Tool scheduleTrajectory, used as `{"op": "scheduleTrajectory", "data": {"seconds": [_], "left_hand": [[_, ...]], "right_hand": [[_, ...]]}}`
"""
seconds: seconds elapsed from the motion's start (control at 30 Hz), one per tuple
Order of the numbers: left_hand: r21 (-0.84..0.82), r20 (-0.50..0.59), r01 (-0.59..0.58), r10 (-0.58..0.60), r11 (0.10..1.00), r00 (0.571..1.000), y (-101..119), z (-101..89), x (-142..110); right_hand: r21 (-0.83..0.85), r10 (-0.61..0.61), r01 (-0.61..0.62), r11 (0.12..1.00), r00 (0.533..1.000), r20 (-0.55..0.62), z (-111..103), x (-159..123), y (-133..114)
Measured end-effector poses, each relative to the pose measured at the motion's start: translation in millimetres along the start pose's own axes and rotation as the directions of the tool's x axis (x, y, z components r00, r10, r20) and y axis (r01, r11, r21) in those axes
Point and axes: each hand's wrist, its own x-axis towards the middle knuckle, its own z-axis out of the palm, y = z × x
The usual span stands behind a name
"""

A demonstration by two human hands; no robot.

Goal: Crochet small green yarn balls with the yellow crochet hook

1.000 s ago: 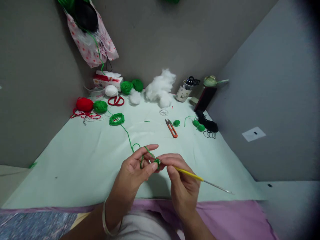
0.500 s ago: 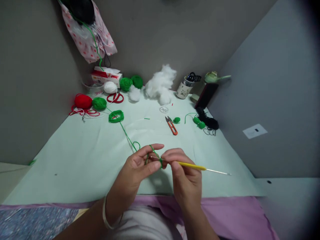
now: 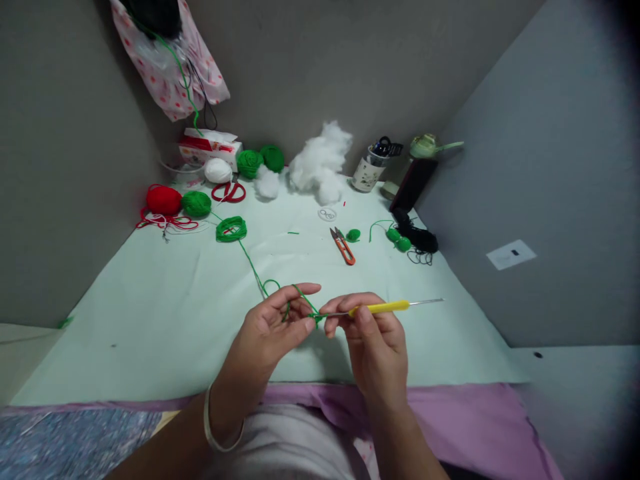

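Note:
My right hand [image 3: 373,333] grips a crochet hook [image 3: 383,307] by its yellow handle, the metal shaft pointing left. The hook's tip meets a small piece of green crochet [image 3: 317,318], pinched between the thumb and fingers of my left hand [image 3: 277,320]. Green yarn [image 3: 303,295] runs over my raised left index finger down to the piece. From the left hand the strand trails back to a loose green yarn coil [image 3: 231,229] on the table. The fine stitches are too small to make out.
Orange thread snips [image 3: 343,247] and small green crocheted balls [image 3: 399,240] lie beyond my hands. Farther back are white stuffing [image 3: 320,163], red scissors [image 3: 229,193], a red yarn ball [image 3: 164,200], black yarn [image 3: 423,240] and a cup of tools [image 3: 369,171].
The crochet hook has swung closer to level, its back end rising and moving left. My left hand has shifted slightly left, and the hook's tip has drawn back toward the green piece.

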Motion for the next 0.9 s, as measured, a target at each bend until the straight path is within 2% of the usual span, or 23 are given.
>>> {"op": "scheduleTrajectory", "data": {"seconds": [0.1,0.2,0.27,0.4,0.47,0.53,0.6,0.63,0.7,0.73,0.77,0.8,0.83,0.9], "left_hand": [[0.069,-0.007,-0.025,0.026,0.997,1.0,0.2,-0.9,-1.0],[0.152,-0.025,-0.067,0.071,0.986,0.997,-1.6,-0.8,-0.6],[0.213,-0.044,-0.115,0.127,0.97,0.991,-4.2,-0.4,-0.5],[0.37,-0.114,-0.238,0.298,0.898,0.948,-9.6,0.5,-2.8],[0.425,-0.119,-0.294,0.375,0.856,0.919,-10.3,1.5,-4.9],[0.447,-0.106,-0.328,0.413,0.832,0.904,-9.2,3.3,-6.7],[0.407,-0.118,-0.296,0.371,0.864,0.921,-7.2,5.9,-7.1],[0.342,-0.132,-0.257,0.317,0.904,0.939,-6.0,7.3,-6.6],[0.106,-0.116,-0.128,0.14,0.986,0.983,-3.3,9.2,-4.5],[-0.036,-0.065,-0.036,0.034,0.999,0.997,-1.8,9.3,-3.0],[-0.163,0.005,0.06,-0.06,0.985,0.998,-0.1,8.8,-1.2],[-0.259,0.064,0.141,-0.128,0.956,0.99,1.7,7.7,0.5],[-0.32,0.099,0.194,-0.171,0.927,0.98,3.5,6.0,2.2],[-0.359,0.081,0.199,-0.182,0.912,0.98,6.6,2.4,4.5]], "right_hand": [[-0.112,-0.057,0.06,0.992,0.998,0.027,-1.7,-5.1,-3.9],[-0.287,-0.154,0.168,0.943,0.985,0.073,-4.0,-11.2,-5.0],[-0.415,-0.24,0.283,0.865,0.959,0.152,-5.5,-13.9,-3.8],[-0.55,-0.365,0.523,0.651,0.851,0.377,-6.4,-14.8,0.2],[-0.55,-0.402,0.544,0.634,0.839,0.366,-5.9,-14.5,1.8],[-0.547,-0.415,0.517,0.659,0.856,0.308,-5.3,-14.7,3.3],[-0.612,-0.412,0.511,0.604,0.857,0.309,-4.8,-15.3,6.0],[-0.666,-0.419,0.526,0.529,0.845,0.333,-4.6,-15.7,7.8],[-0.749,-0.462,0.562,0.351,0.8,0.384,-4.4,-16.4,11.5],[-0.762,-0.483,0.571,0.305,0.782,0.393,-4.3,-16.4,12.8],[-0.757,-0.498,0.573,0.314,0.778,0.382,-4.2,-16.2,13.3],[-0.735,-0.503,0.559,0.385,0.794,0.341,-3.8,-15.6,12.8],[-0.692,-0.488,0.523,0.498,0.828,0.274,-3.2,-14.6,11.3],[-0.531,-0.416,0.392,0.751,0.906,0.081,-1.0,-11.6,6.8]]}}
